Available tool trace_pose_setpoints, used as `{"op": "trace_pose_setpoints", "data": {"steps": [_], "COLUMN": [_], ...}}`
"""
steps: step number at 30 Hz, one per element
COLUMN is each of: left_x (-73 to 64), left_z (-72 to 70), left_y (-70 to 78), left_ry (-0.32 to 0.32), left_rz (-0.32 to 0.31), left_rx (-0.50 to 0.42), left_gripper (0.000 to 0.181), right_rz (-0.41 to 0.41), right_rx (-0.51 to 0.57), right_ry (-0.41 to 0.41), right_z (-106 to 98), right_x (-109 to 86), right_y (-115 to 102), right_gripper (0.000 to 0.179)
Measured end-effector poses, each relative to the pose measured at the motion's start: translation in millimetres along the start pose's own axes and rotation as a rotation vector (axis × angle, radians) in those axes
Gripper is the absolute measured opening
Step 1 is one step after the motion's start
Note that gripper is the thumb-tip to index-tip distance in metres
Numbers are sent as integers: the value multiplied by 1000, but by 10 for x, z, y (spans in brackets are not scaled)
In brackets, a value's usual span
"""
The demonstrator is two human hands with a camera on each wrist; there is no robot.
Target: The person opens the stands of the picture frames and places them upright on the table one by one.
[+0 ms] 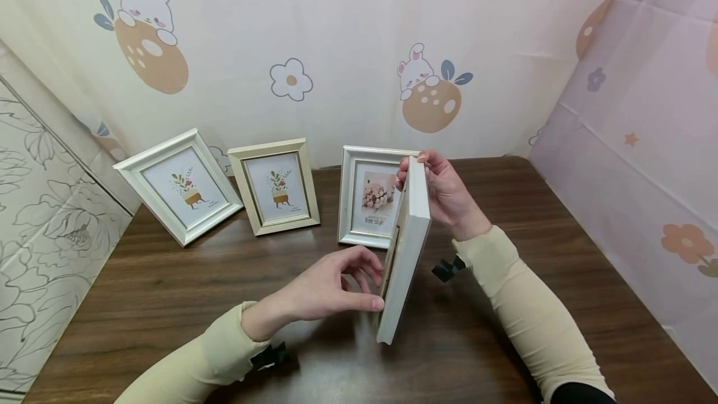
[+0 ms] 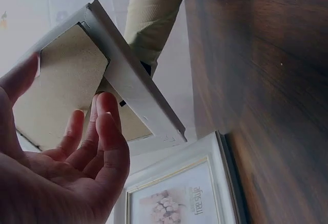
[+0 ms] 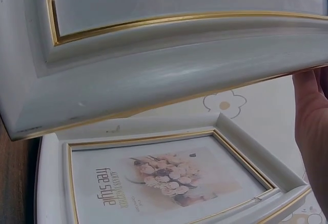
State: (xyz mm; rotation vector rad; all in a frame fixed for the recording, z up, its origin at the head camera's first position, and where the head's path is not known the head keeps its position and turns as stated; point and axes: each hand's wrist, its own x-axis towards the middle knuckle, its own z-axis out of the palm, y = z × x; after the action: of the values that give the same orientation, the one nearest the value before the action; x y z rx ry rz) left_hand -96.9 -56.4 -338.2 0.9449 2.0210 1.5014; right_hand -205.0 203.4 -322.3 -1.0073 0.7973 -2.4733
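Observation:
A white picture frame (image 1: 412, 229) is held up off the table, edge-on to the head view. My right hand (image 1: 445, 195) grips its upper end. My left hand (image 1: 331, 285) is at the lower back with thumb and bent fingers. In the left wrist view, the thumb and fingers of that hand lie at opposite edges of a tan backing board or stand piece (image 2: 69, 75); part of the contact is hidden. The front of the held frame (image 3: 179, 75), with gold inner trim, faces the right wrist view. Just behind stands a white frame with a flower picture (image 1: 359, 223).
At the back left stand a white frame (image 1: 185, 229) and a cream frame (image 1: 286, 225), both with plant pictures. The brown wooden table (image 1: 235, 267) meets a patterned curtain (image 1: 348, 30) behind. Black straps with small devices (image 1: 449, 269) sit at the wrists.

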Motion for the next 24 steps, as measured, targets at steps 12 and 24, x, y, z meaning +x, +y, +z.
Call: {"op": "trace_pose_setpoints", "data": {"steps": [12, 24], "left_x": [-25, -46], "left_z": [-21, -36], "left_y": [18, 5], "left_ry": [-12, -26], "left_rz": [-25, -47], "left_rx": [17, 18], "left_gripper": [42, 44], "right_rz": [4, 22], "right_rx": [4, 10], "right_ry": [11, -53], "right_z": [2, -12], "right_x": [-19, -31], "right_y": [-7, -25], "right_gripper": [10, 10]}}
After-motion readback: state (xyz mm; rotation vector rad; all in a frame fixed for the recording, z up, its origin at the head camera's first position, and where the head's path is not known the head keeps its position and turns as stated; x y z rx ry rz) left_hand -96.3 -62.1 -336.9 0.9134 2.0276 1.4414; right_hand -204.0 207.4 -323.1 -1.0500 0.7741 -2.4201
